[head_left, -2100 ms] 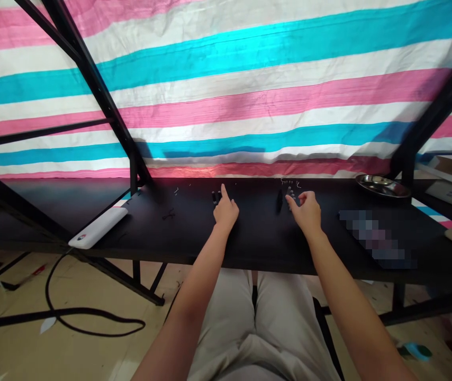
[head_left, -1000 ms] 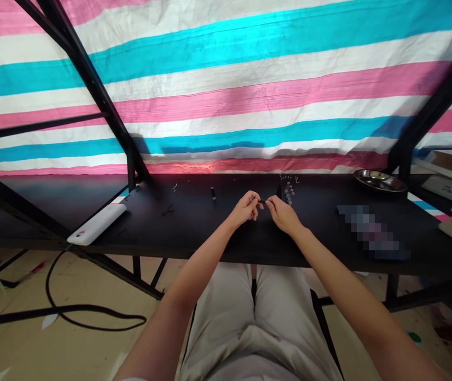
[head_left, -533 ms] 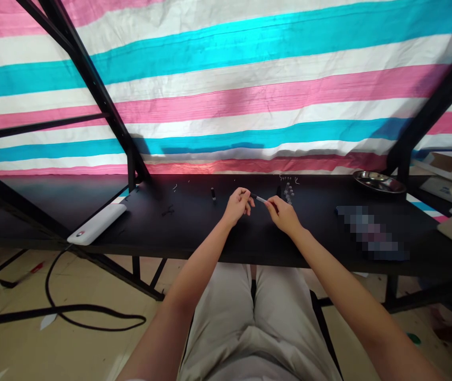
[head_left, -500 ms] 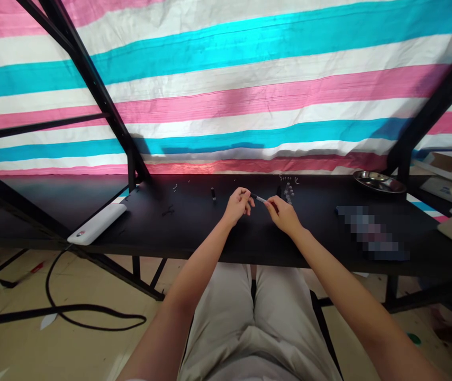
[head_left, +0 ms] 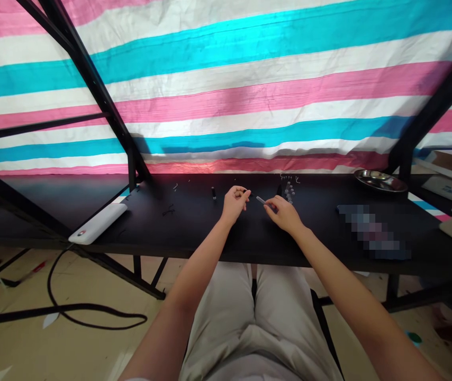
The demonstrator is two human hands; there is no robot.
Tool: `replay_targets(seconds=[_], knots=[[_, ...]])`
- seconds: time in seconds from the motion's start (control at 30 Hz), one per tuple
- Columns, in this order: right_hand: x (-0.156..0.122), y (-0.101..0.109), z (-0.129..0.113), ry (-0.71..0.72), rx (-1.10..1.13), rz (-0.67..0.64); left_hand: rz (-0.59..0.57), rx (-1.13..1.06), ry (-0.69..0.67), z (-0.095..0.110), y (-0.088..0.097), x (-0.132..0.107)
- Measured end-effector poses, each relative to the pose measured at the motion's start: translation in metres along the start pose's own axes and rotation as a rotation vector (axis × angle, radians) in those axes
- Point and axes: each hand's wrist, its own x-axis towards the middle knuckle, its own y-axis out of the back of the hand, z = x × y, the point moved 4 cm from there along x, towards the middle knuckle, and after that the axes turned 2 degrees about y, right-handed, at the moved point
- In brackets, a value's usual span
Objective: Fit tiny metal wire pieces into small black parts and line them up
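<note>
Black table [head_left: 194, 233]: right fingers [head_left: 270, 207] pinch a thin rod [head_left: 260, 200], left fingers [head_left: 243, 194] curl closed.

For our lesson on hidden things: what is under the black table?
Light-trousered knees, a black cable on the floor and frame legs. The tabletop covers whatever lies further back.

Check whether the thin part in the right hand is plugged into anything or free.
Free: dark table shows between the thin part and the left hand.
</note>
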Motion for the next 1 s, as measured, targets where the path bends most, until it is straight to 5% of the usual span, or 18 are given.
replay_targets(seconds=[0.23, 0.43, 0.67, 1.0], knots=[[-0.002, 0.018, 0.008, -0.114, 0.049, 0.174, -0.169, 0.109, 0.01, -0.007, -0.012, -0.004], [-0.015, 0.039, 0.03, -0.307, 0.026, 0.244, -0.326, 0.33, 0.006, -0.006, -0.046, -0.001], [-0.024, 0.039, 0.055, -0.535, -0.115, 0.141, -0.214, 0.615, 0.001, -0.014, -0.085, 0.013], [-0.021, 0.029, 0.067, -0.569, -0.306, 0.056, -0.199, 0.806, 0.048, -0.034, -0.099, 0.009]])
